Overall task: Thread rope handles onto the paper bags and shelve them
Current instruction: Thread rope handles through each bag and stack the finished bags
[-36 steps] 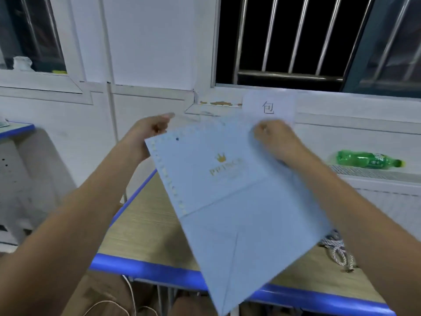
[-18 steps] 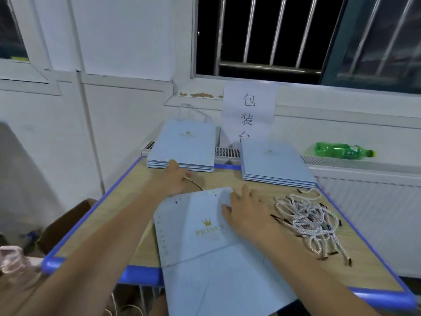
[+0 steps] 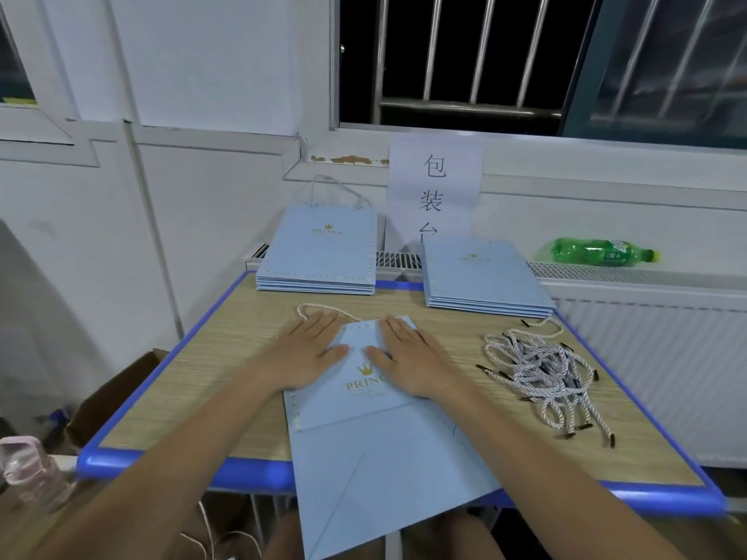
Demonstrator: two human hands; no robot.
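Both hands now press flat, fingers straight: left hand [image 3: 309,349], right hand [image 3: 408,357] on paper bag [image 3: 376,446], overhanging table [image 3: 226,345] front edge. One handle threaded; rope pile [image 3: 541,369] right of bag, shelving pending.

Gold "PRINCE" marks the flat paper bag [image 3: 364,402]; the wall sign [image 3: 434,187] reads "包装台".

Your flat bag [image 3: 376,446] lies on the table [image 3: 226,357], overhanging its near edge; two bag stacks [image 3: 323,252] sit behind it, the rope pile [image 3: 541,373] to its right.
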